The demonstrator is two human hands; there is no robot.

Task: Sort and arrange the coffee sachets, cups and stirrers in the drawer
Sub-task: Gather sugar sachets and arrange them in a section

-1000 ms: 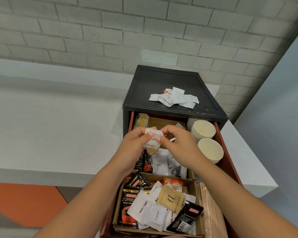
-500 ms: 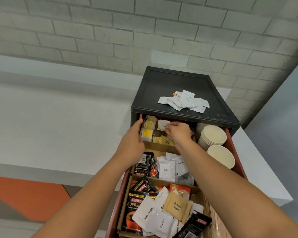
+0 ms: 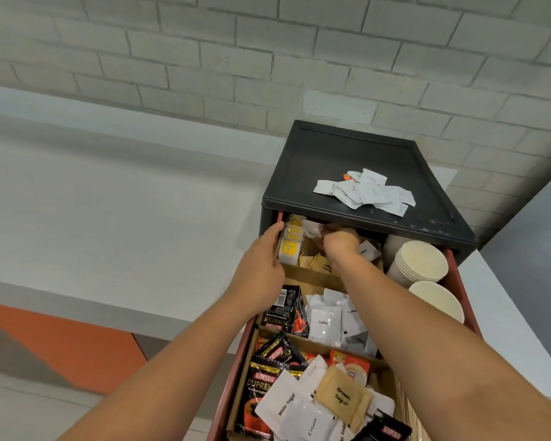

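The red drawer (image 3: 458, 272) is pulled out of a black cabinet (image 3: 331, 154). My right hand (image 3: 337, 245) reaches into the back compartment and pinches a white sachet (image 3: 310, 229) under the cabinet's lip. My left hand (image 3: 261, 265) rests with straight fingers against the drawer's left wall, beside yellow tea bags (image 3: 289, 248). Brown sachets (image 3: 318, 265) lie below my right hand. The middle compartment holds white coffee sachets (image 3: 324, 323) and black Kopiko sachets (image 3: 280, 313). A stack of paper cups (image 3: 420, 262) and a single cup (image 3: 436, 300) stand at the right.
A loose pile of white sachets (image 3: 366, 192) lies on the cabinet top. The front compartment holds mixed sachets, with a brown sugar one (image 3: 342, 399) on top. A white counter (image 3: 109, 218) runs to the left, and a brick wall stands behind.
Both hands moved from above the middle compartment to the back one. My right hand carried the white sachet under the cabinet's lip, while my left hand let go and settled on the left wall.
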